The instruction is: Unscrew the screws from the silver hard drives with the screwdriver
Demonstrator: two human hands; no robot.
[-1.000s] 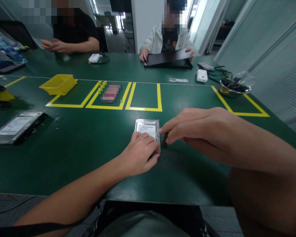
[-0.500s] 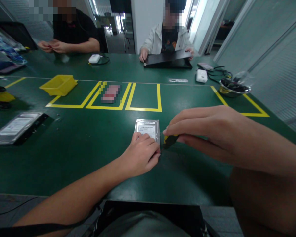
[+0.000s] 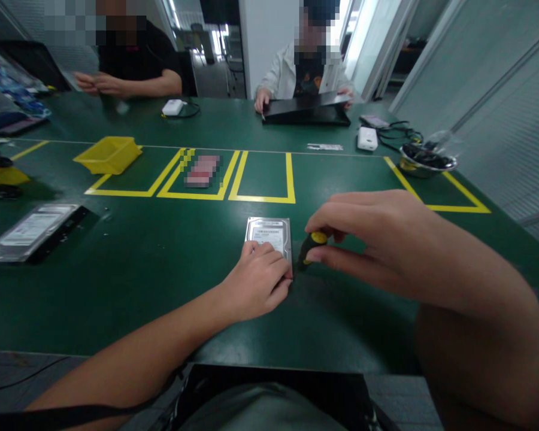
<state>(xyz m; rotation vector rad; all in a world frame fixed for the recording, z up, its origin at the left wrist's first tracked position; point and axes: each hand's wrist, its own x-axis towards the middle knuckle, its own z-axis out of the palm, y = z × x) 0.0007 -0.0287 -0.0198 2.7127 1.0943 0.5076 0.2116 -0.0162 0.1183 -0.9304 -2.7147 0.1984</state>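
Note:
A silver hard drive (image 3: 268,229) with a white label lies on the green table (image 3: 161,269) in front of me. My left hand (image 3: 263,278) covers its near part, the fingers closed around it. Just right of the drive, my right hand (image 3: 363,239) pinches a short black-and-yellow screwdriver (image 3: 313,244) between thumb and fingers. Its handle leans, with the lower end toward the drive's near right corner. The tip is too small and blurred to make out.
At the left lies a larger drive (image 3: 31,232), with small screws (image 3: 105,218) beside it. Farther back are a yellow bin (image 3: 109,155), a pixelated pink item (image 3: 203,171) and a metal bowl (image 3: 427,161). Two people sit opposite; one holds a black panel (image 3: 305,110).
My right fingers have shifted on the screwdriver, and more of its yellow-topped handle shows. My left hand and the drive have stayed in place.

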